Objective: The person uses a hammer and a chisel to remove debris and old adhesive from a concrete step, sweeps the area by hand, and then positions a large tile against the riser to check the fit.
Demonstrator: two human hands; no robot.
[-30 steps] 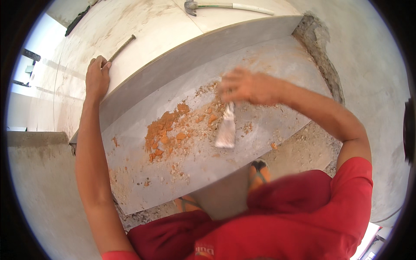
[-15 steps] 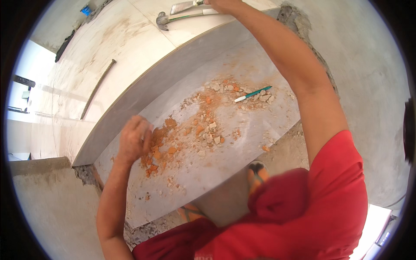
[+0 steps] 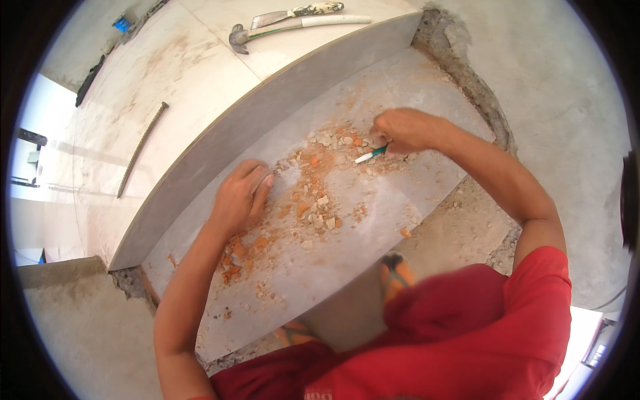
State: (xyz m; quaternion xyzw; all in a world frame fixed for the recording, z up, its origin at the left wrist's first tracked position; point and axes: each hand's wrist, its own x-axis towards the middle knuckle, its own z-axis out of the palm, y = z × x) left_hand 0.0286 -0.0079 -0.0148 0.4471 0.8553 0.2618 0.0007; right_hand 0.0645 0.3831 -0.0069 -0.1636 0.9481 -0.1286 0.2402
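On the grey step (image 3: 393, 200) below pale floor tiles (image 3: 193, 87), your right hand (image 3: 408, 131) has its fingers closed on the teal pen (image 3: 371, 155) among rubble (image 3: 323, 213); your left hand (image 3: 240, 197) is curled, contents indeterminable. Your scraper (image 3: 273, 18), held earlier, now lies beside the hammer (image 3: 273, 29).

Free room at front of grey tread (image 3: 313, 267), rubble (image 3: 320, 217) and riser (image 3: 267, 113) behind.

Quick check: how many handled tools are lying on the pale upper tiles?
2, both at the top: the claw hammer, and just beyond it a flat-ended tool with a speckled handle. I cannot identify the dark item at upper left.
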